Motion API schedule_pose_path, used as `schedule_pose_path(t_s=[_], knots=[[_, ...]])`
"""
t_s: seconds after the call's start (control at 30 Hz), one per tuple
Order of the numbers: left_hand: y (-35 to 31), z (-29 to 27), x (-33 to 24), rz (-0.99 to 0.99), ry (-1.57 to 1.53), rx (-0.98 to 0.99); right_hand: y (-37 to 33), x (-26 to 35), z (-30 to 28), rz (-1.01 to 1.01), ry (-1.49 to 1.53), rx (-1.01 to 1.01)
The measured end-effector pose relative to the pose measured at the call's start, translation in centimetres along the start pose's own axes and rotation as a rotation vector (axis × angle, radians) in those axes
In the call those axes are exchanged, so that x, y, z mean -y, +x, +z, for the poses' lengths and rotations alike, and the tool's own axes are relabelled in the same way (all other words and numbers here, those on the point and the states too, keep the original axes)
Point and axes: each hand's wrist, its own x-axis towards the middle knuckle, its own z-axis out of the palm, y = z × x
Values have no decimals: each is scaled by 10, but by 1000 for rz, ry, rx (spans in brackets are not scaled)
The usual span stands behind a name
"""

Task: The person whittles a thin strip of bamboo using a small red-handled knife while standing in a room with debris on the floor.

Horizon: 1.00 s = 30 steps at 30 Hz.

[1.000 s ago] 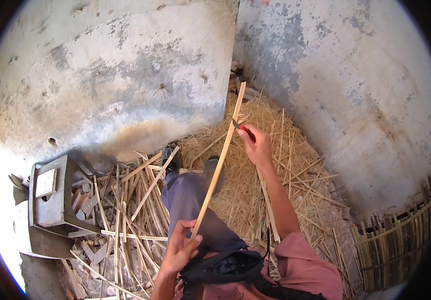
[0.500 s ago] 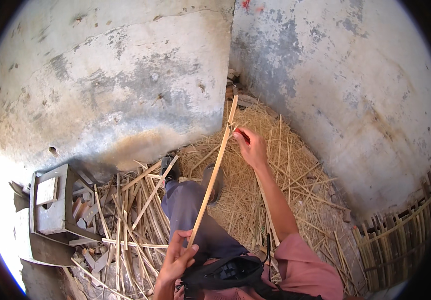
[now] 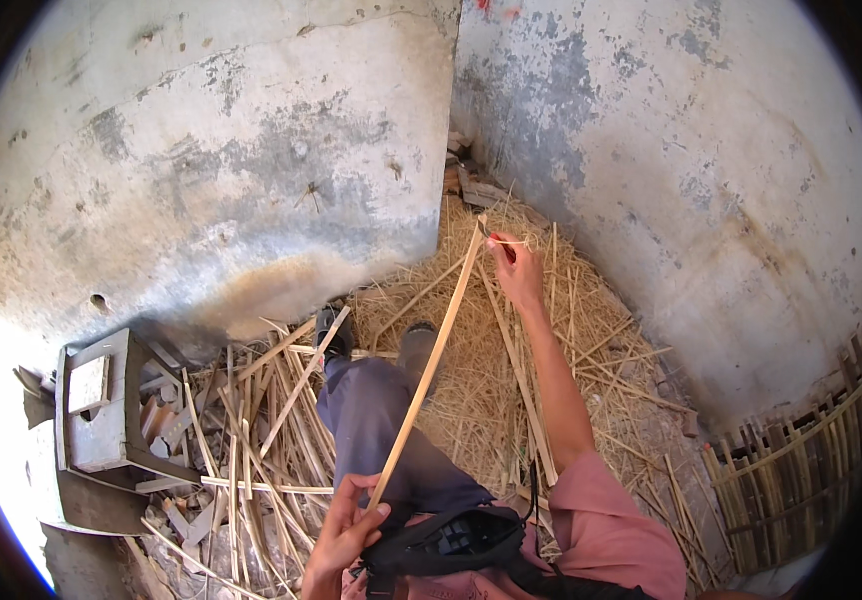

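A long, narrow strip of pale wood (image 3: 429,365) slanted above a person's lap, its lower end pinched between the thumb and fingers of the left hand (image 3: 348,532). Near its upper end, the right hand (image 3: 519,275) had its fingers closed around a small red-handled knife (image 3: 507,249), its dark blade at the strip. Beyond the knees, straw-coloured shavings (image 3: 471,405) covered the floor, beside a loose heap of pale split strips (image 3: 276,425). A weathered grey wooden frame (image 3: 101,440) stood at left, a curved slatted panel (image 3: 801,480) at right, below stained, peeling walls (image 3: 251,150).
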Motion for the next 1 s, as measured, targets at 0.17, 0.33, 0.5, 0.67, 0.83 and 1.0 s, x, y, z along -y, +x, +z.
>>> schedule_pose_path(t_s=[0.17, 0.33, 0.5, 0.67, 0.83, 1.0], knots=[[0, 2, -1, -14, -19, 9, -1, -8, 3, -33, 2, -59], [3, 3, 6, -32, -2, 15, -4, -8, 2, -33, 46, -100], [3, -1, 6, -23, 23, 13, -8, 5, -2, 57, 0, -46], [10, -9, 14, 45, 30, 82, -8, 1, -4, 57, 222, -48], [10, -19, 10, 51, 53, 81, -3, 9, -20, 324, 770, 236], [17, -15, 7, 137, 148, 9, -25, 15, 0, 435, 945, 274]])
